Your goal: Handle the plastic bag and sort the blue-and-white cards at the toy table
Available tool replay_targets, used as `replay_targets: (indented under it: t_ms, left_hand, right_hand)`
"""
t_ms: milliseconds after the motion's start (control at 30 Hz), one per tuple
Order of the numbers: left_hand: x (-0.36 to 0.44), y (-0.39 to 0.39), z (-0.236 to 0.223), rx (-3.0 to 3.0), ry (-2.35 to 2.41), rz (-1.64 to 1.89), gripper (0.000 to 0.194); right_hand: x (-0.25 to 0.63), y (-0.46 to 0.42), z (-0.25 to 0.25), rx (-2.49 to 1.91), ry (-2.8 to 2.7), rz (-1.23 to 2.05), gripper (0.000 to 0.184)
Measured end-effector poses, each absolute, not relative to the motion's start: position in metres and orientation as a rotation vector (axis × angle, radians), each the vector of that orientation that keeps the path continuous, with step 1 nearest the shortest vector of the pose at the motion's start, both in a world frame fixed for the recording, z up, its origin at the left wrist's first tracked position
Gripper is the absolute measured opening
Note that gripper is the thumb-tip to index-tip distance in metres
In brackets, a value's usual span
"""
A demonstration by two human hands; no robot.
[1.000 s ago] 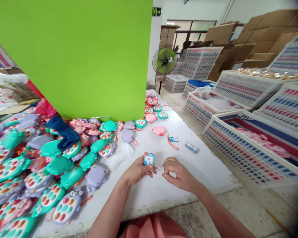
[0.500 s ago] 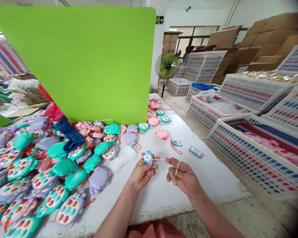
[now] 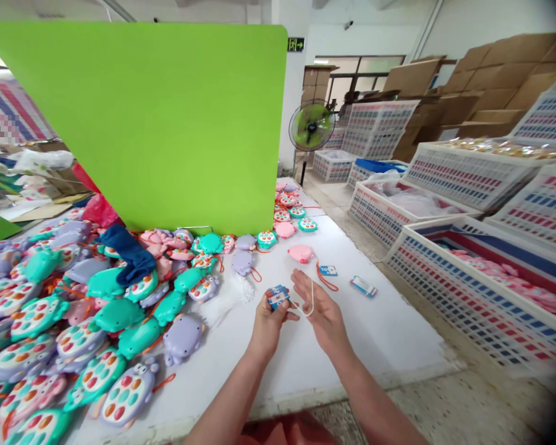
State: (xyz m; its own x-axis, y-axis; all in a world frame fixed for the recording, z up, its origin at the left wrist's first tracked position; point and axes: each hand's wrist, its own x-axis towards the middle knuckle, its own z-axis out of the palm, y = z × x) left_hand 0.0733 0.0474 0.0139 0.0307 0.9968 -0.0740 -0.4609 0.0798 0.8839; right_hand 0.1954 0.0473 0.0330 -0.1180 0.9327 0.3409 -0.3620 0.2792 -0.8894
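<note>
My left hand is closed on a small stack of blue and white hang tags, pinched between thumb and fingers. From the tags a thin white band runs slack to my right hand and curves across its fingers. The right hand is open, its fingers stretched out, palm turned toward the tags. Beyond it lie a pink animal-shaped toy, a blue tag beside an orange cord loop, and another blue and white tag.
Many purple, green and pink push-bubble toys are heaped over the left side of the white table. A green panel stands at the back. A dark blue cloth lies on the heap. White crates stand to the right, near a fan.
The white band was stretched taut between the tags and my right fingers; now it hangs slack. My right hand has opened flat and moved closer to the left, which has tilted the tags.
</note>
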Motion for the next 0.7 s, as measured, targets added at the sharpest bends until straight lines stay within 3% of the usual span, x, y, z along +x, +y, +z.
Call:
replay_targets:
  t_ms: [133,300,467,700]
  left_hand:
    - [0.059,0.047,0.014,1.454,1.113,1.285,0.018]
    - [0.053,0.044,0.016,2.034,1.305,0.900,0.042]
    - [0.053,0.039,0.006,2.166,1.306,0.970,0.038]
    - [0.049,0.038,0.018,1.890,1.139,1.126,0.043]
  right_hand:
    - [0.204,0.053,0.025,-0.803,-1.273,1.416,0.061]
    - [0.206,0.056,0.023,-0.995,-1.532,1.364,0.052]
    - [0.202,0.059,0.030,-1.003,-1.441,1.369,0.024]
    - [0.219,0.056,0.046,-0.973,-1.683,1.347,0.031]
